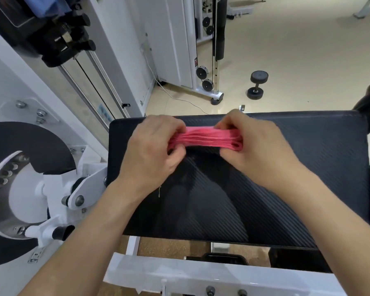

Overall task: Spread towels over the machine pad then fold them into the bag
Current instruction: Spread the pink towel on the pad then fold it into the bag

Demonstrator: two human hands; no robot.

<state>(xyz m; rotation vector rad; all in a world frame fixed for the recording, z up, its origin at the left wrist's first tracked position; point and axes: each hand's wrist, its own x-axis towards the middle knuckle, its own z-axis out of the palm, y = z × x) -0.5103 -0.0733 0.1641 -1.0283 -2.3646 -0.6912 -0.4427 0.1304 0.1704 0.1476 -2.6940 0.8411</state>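
A folded pink towel [205,138] was pinched at its ends by the left hand [152,146] and right hand [254,144], fingers closed, just above the far part of the black machine pad [308,167]. It was judged soft, light and limp; corners are best gripped.

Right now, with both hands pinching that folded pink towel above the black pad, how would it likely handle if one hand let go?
The pink towel would probably flop: it is thin cloth in stacked layers, stretched between the left hand and the right hand. It looks light, since fingertip pinches carry it. The loose folds showing at its right end would likely fall open onto the pad.
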